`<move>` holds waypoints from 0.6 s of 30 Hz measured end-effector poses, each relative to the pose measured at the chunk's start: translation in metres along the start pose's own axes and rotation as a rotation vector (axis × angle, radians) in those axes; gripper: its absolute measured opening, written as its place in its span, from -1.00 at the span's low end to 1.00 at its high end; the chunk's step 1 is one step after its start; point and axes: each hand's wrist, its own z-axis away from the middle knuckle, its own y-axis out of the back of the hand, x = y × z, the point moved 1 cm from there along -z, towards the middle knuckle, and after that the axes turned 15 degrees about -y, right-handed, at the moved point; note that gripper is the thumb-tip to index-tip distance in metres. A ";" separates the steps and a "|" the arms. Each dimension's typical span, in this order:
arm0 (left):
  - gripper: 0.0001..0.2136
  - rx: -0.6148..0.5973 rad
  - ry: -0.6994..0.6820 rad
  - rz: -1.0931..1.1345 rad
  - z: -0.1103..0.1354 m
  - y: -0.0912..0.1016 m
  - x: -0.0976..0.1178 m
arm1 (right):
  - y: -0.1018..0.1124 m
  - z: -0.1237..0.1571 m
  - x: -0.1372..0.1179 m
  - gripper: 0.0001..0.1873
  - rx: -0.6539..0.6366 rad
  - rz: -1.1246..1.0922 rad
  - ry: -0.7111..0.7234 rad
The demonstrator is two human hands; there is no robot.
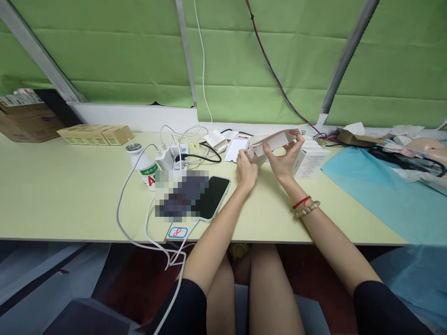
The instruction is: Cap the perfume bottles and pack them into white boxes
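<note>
Between my two hands, a little above the table, is a pale cardboard box (275, 141), tilted, with its hollow inside partly showing. My left hand (246, 171) closes on its left end, where a flap shows near the fingers. On the right end, my right hand (284, 160) grips with the thumb underneath and the fingers over the far edge. Just beyond my right hand stands a stack of white printed leaflets or cartons (310, 160). A white card with a red mark (237, 149) lies behind my left hand, beside a small white box (216, 139).
A dark-screened phone (213, 197) lies left of my left forearm. Farther left stand a white bottle (143, 165) and a power strip with chargers (171, 158); a white cable (120, 204) droops over the table edge. Yellowish boxes (94, 135) line the back. Blue sheeting (377, 186) covers the right side.
</note>
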 end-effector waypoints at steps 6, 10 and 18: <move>-0.64 0.048 0.026 -0.059 0.002 -0.001 -0.001 | 0.000 0.002 -0.004 -0.04 0.021 0.056 -0.034; -0.62 0.094 -0.156 -0.048 -0.002 -0.007 -0.007 | 0.002 0.001 -0.007 0.11 -0.016 0.000 -0.055; -0.67 0.036 -0.524 0.055 -0.008 -0.023 -0.015 | -0.003 0.003 -0.001 0.17 -0.146 -0.131 -0.085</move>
